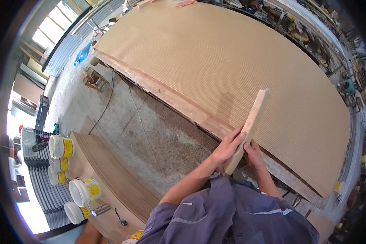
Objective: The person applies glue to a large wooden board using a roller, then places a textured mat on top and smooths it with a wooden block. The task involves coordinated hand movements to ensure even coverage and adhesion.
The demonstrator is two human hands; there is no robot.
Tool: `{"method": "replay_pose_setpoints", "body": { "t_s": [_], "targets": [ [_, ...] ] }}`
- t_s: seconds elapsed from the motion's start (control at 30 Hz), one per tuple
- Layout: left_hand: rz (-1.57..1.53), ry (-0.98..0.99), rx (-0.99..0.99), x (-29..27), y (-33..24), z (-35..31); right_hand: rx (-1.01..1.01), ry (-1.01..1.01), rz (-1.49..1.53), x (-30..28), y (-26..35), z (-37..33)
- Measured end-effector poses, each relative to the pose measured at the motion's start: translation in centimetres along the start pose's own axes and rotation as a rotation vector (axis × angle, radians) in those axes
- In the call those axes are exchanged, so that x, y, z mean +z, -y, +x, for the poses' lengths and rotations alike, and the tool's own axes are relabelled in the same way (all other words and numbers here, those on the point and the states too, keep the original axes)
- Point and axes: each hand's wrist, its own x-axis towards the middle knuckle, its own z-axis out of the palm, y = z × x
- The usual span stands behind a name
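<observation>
A pale wooden batten (254, 116) with rounded edges stands tilted in front of my body, its lower end close to my clothing and its upper end over the large panel. My left hand (231, 144) wraps around its lower half from the left. From the right, my right hand (254, 155) grips it slightly lower, thumb against the wood. Beyond the batten spreads a wide tan panel (199, 53) with a fine textured pattern, lying on a worn wooden bench edge (175, 99). The batten casts a shadow on it.
Another person's hand (186, 3) rests on the panel's far edge. To my left, white buckets (85, 192), a metal can (101, 210) and a small blue tool (123, 222) sit on stacked boards (110, 162). Cables cross the floor near a wooden stool (94, 79). Cluttered shelves (299, 34) line the far right.
</observation>
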Motion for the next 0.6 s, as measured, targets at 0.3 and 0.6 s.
{"method": "replay_pose_setpoints", "body": {
  "t_s": [0.3,0.6],
  "targets": [
    [0.721,-0.323,-0.187,-23.7,3.1,-5.4,-0.061,-0.549,-0.951,0.1,8.8,13.7],
    [0.934,-0.196,-1.084,-38.2,24.4,-44.9,-0.040,-0.814,-1.584,1.8,12.2,44.4]
  ]
}}
